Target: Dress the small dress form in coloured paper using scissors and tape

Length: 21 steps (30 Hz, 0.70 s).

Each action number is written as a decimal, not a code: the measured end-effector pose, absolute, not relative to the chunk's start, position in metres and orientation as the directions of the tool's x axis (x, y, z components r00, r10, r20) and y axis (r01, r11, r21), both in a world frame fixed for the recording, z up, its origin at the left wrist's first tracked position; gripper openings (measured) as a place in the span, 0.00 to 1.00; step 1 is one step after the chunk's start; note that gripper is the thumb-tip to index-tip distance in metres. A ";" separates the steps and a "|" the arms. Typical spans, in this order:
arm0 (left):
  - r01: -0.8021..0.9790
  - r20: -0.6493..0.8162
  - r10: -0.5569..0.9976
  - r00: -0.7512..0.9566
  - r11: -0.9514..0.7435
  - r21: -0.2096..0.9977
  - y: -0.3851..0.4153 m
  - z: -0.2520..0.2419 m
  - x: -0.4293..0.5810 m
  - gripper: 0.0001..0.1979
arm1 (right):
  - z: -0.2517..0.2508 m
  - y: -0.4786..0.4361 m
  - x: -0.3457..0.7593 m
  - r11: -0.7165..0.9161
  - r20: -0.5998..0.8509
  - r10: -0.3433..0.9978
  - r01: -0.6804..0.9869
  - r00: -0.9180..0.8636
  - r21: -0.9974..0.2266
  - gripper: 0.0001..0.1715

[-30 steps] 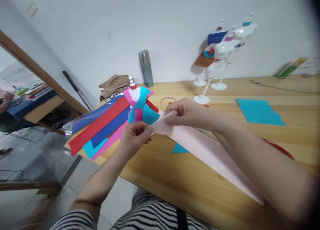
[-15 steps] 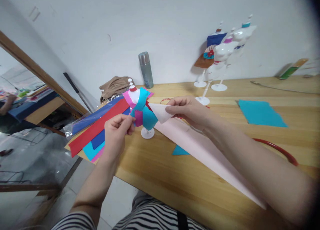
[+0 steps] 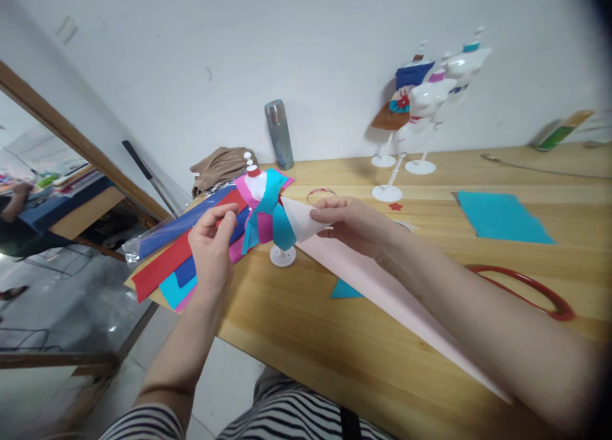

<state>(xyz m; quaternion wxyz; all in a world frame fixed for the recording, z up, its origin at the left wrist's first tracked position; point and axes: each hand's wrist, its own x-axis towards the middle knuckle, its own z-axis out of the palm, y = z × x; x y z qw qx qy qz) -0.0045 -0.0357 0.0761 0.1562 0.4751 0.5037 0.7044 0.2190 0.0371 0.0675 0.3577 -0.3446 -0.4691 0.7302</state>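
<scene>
A small white dress-form mannequin [image 3: 257, 186] stands on the table, draped with turquoise fabric [image 3: 283, 226] crossing its front and magenta fabric [image 3: 264, 228] beneath. My right hand [image 3: 347, 220] pinches the corner of a pale pink fabric piece [image 3: 302, 220], drawn out from the mannequin's right side near a bit of red. To the left of the mannequin, my left hand [image 3: 213, 239] is raised with thumb and forefinger slightly apart, holding nothing that I can see. A loose turquoise end hangs just beside it.
Red fabric [image 3: 165, 264] and other coloured pieces lie at left. A long pale pink sheet [image 3: 401, 312] crosses the table under my right arm. Red-handled scissors [image 3: 567, 312], a turquoise cloth [image 3: 504, 217], a thermos [image 3: 278, 134] and several mannequins [image 3: 430, 99] stand or lie around.
My left hand has let go of the turquoise fabric at the mannequin's left and moved up and left. My right hand has shifted slightly lower, still holding the pale pink piece.
</scene>
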 end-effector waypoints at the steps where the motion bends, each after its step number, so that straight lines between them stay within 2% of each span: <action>1: 0.261 0.515 0.694 -0.503 -0.447 0.856 -0.036 0.076 -0.005 0.07 | 0.067 0.036 0.218 -0.310 -0.174 0.844 -0.199 -0.507 -0.930 0.16; 9: 0.257 0.501 0.721 -0.479 -0.431 0.865 -0.038 0.074 -0.005 0.07 | 0.064 0.035 0.215 -0.299 -0.176 0.852 -0.182 -0.493 -0.937 0.21; 16: 0.227 0.541 0.672 -0.506 -0.501 0.835 -0.046 0.076 0.001 0.04 | 0.064 0.036 0.216 -0.301 -0.173 0.849 -0.190 -0.499 -0.934 0.18; 19: 0.209 0.566 0.696 -0.441 -0.534 0.819 -0.058 0.074 0.006 0.07 | 0.066 0.036 0.218 -0.284 -0.149 0.847 -0.196 -0.511 -0.939 0.18; 21: 0.221 0.528 0.773 -0.351 -0.480 0.849 -0.065 0.071 0.012 0.10 | 0.067 0.037 0.219 -0.284 -0.149 0.846 -0.196 -0.512 -0.938 0.17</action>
